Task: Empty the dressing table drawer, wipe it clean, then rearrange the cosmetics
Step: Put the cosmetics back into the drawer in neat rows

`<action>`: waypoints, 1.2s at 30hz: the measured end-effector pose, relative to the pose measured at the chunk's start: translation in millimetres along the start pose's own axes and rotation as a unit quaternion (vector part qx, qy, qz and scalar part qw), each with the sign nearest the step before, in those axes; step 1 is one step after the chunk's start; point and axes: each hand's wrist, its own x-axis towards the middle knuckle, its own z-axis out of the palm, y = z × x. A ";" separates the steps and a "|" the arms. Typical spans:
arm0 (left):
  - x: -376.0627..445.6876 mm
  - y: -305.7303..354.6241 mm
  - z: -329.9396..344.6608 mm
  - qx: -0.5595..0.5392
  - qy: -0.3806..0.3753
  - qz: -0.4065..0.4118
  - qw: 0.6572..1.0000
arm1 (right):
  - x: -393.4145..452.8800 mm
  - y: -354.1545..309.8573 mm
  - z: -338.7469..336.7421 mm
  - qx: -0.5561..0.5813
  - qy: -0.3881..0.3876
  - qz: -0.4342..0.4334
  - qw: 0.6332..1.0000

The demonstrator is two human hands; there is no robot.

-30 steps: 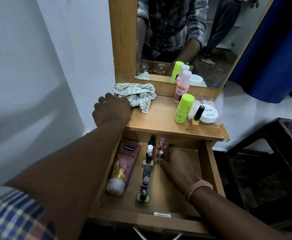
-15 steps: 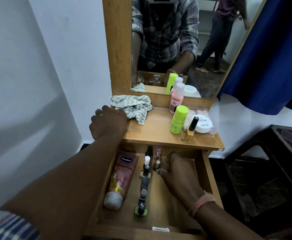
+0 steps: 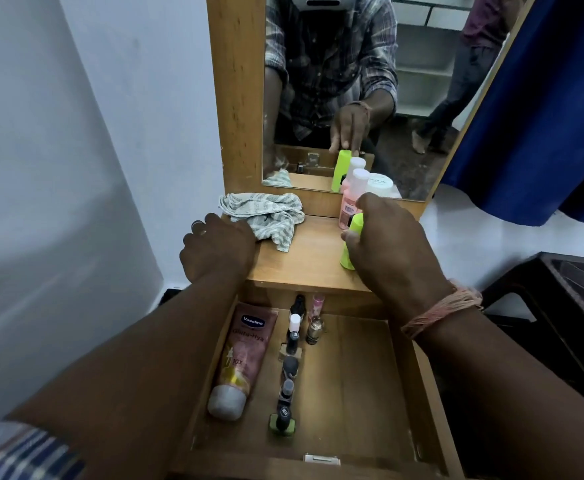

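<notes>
The wooden drawer [image 3: 422, 375] stands pulled open below the tabletop [image 3: 304, 258]. In it lie a pink Vaseline tube [image 3: 240, 355] at the left and a row of small nail polish bottles [image 3: 288, 375] beside it; the right half is bare wood. My right hand [image 3: 387, 251] is up on the tabletop with its thumb and fingers round the lime-green bottle [image 3: 347, 258], covering most of it. A pink bottle with a white cap [image 3: 349, 199] stands just behind. My left hand [image 3: 217, 247] curls over the tabletop's left edge, next to the striped cloth [image 3: 266, 213].
A mirror [image 3: 335, 81] rises behind the tabletop and reflects me and a second person's legs. A blue curtain [image 3: 543, 98] hangs at the right. A dark piece of furniture [image 3: 560, 306] stands close to the drawer's right side. A white wall [image 3: 76, 168] is on the left.
My right hand has left the small bottles in the drawer and risen to the tabletop, closing round the green bottle. My left hand has stayed at the table's edge.
</notes>
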 end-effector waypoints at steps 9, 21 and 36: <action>-0.1 0.6 -0.9 0.000 -0.006 0.001 1.000 | -8.6 3.6 6.3 0.052 0.009 0.021 0.998; -2.0 2.0 -1.7 0.005 -0.002 -0.004 1.000 | -120.4 23.3 19.1 0.128 -0.190 0.074 0.971; -1.9 2.9 -3.3 0.014 0.000 -0.003 1.000 | -91.1 43.6 98.0 0.132 -0.113 0.096 0.980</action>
